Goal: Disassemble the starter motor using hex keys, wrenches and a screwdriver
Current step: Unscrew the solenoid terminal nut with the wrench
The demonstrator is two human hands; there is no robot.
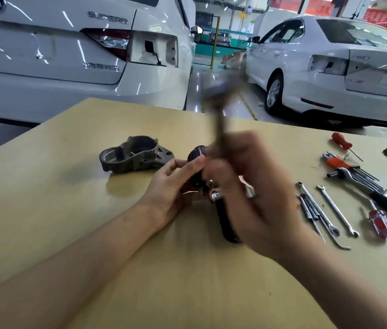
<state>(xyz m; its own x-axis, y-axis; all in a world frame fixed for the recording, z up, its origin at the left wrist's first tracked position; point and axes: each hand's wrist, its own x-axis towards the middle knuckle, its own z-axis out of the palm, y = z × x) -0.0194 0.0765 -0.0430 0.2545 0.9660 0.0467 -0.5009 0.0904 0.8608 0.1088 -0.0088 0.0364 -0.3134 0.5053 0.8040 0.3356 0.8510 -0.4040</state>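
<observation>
Tan table (pixel 45 210), blurred right hand (pixel 254 186) hiding motor (pixel 196 154)

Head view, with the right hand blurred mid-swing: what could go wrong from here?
1. The right hand swings a blurred hammer-like tool just above the left hand's fingers, which hold the dark cylindrical motor body; a miss could hit them.
2. The motor body is steadied by hand only, so it may slip.
3. The grey cast-metal end housing lies close by and could get knocked.

Two white cars (pixel 80 55) (rear ends)
</observation>
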